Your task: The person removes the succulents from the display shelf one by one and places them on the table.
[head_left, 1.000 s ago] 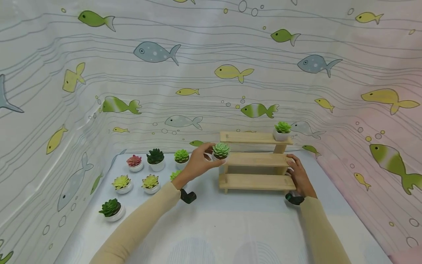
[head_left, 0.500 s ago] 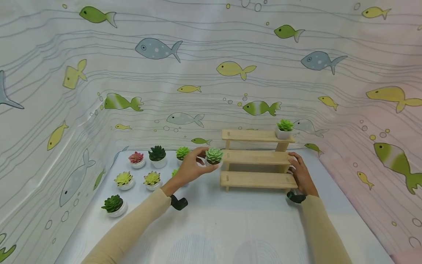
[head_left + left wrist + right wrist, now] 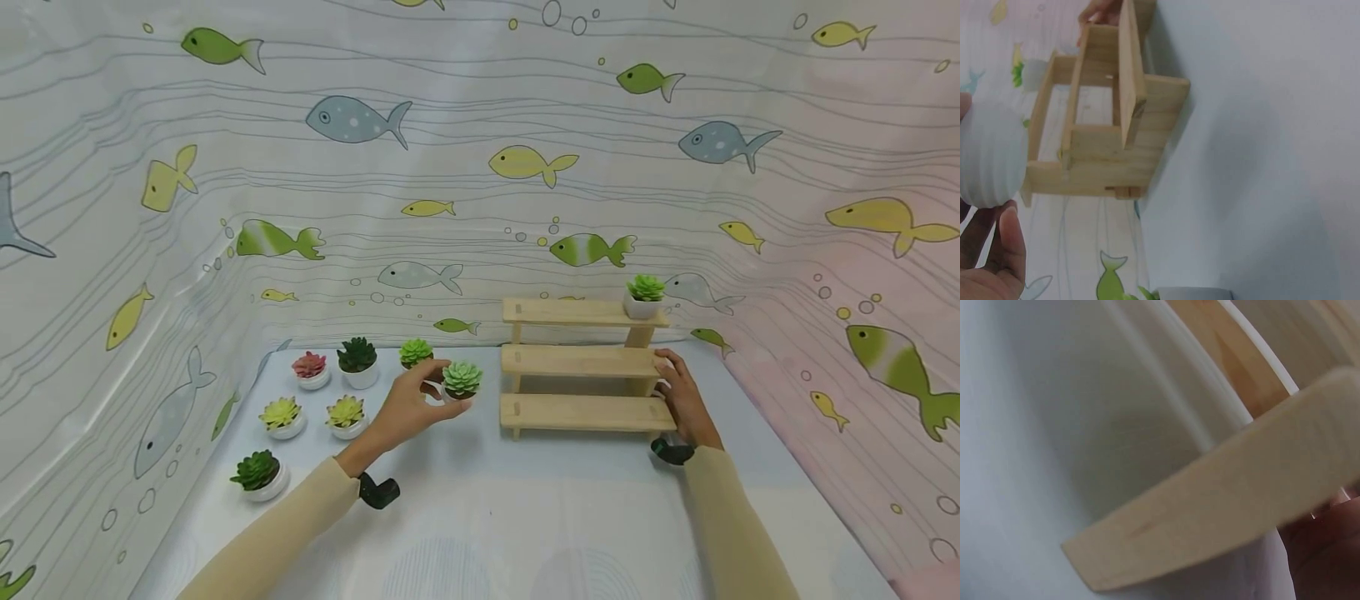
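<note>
My left hand (image 3: pixel 408 407) holds a small potted succulent (image 3: pixel 461 380) between thumb and fingers, left of the wooden tiered stand (image 3: pixel 585 360). Its rosette is pale green. The left wrist view shows its ribbed white pot (image 3: pixel 992 155) pinched at the sides, raised above the table. My right hand (image 3: pixel 684 398) grips the stand's right end, its fingers at the end of the middle board. On the top board's right end sits a bright green succulent (image 3: pixel 645 297) in a white pot. In the right wrist view a wooden side piece (image 3: pixel 1222 494) hides most of that hand.
Several potted succulents stand on the table's left side, among them a red one (image 3: pixel 310 369), a dark green one (image 3: pixel 357 361), yellow-green ones (image 3: pixel 347 415) and a green one (image 3: pixel 258 475) nearest me. A fish-patterned curtain (image 3: pixel 450 233) encloses the table (image 3: pixel 525 517).
My left hand has carried the pale green succulent left and down, away from the stand's middle board. My right hand stays at the stand's right end.
</note>
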`<action>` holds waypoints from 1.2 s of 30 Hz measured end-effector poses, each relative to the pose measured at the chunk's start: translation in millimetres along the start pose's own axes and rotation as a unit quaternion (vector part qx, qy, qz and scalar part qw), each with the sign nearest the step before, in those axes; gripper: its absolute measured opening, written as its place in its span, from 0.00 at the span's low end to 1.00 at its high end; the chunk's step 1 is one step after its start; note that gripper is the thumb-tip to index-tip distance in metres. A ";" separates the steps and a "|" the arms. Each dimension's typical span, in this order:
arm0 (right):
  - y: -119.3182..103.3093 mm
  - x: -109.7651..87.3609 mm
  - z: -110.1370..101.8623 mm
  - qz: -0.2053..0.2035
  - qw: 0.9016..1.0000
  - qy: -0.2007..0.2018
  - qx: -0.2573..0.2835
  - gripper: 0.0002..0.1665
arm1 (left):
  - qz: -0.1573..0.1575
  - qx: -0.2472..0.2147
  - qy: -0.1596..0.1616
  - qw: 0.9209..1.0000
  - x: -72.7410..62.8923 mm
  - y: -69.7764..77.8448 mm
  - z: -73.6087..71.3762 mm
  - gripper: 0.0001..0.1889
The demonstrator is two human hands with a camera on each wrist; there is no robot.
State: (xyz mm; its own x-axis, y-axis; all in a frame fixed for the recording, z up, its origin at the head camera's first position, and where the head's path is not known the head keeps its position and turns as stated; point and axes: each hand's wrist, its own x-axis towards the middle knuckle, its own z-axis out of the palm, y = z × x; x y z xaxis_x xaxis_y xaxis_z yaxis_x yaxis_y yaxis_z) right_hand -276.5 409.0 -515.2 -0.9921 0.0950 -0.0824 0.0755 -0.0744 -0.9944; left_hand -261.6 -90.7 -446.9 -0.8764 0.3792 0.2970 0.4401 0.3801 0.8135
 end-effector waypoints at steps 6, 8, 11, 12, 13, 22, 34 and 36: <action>18.1 9.6 -6.9 -0.008 1.000 0.011 -0.005 0.25 | -0.033 0.006 0.011 0.999 -15.1 -9.1 -13.5 0.40; 19.6 9.4 -6.6 -0.010 1.000 0.012 -0.005 0.25 | -0.034 0.003 0.014 0.999 -20.3 -11.1 -18.3 0.40; 16.0 5.5 -4.8 -0.010 1.000 0.006 -0.004 0.25 | -0.034 -0.003 0.014 0.999 -28.7 -15.2 -24.4 0.39; 13.6 3.7 -3.8 -0.011 1.000 0.004 0.000 0.24 | -0.034 -0.004 0.015 0.999 -31.5 -16.1 -26.1 0.39; 11.0 1.8 -2.9 -0.010 1.000 -0.001 0.003 0.24 | -0.034 -0.001 0.016 0.999 -34.4 -17.3 -27.6 0.39; -5.0 -4.7 -0.7 -0.016 1.000 -0.014 0.004 0.22 | -0.029 0.026 0.032 0.999 -52.3 -19.9 -41.3 0.38; 0.5 -3.7 -0.6 -0.017 1.000 -0.023 0.012 0.23 | -0.068 0.059 0.044 0.995 -79.4 -28.8 -59.9 0.39; 0.5 -3.1 -0.4 -0.016 1.000 -0.020 0.013 0.22 | -0.079 0.065 0.048 0.994 -84.6 -31.1 -62.8 0.41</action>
State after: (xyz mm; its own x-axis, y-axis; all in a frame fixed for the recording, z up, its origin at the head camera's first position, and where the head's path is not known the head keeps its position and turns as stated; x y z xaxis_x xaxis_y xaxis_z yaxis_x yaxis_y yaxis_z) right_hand -273.3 409.1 -515.5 -0.9972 0.0574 -0.0474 0.0417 -0.0972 -0.9944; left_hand -213.5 -187.6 -465.9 -0.9482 0.2262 0.2230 0.3124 0.5367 0.7838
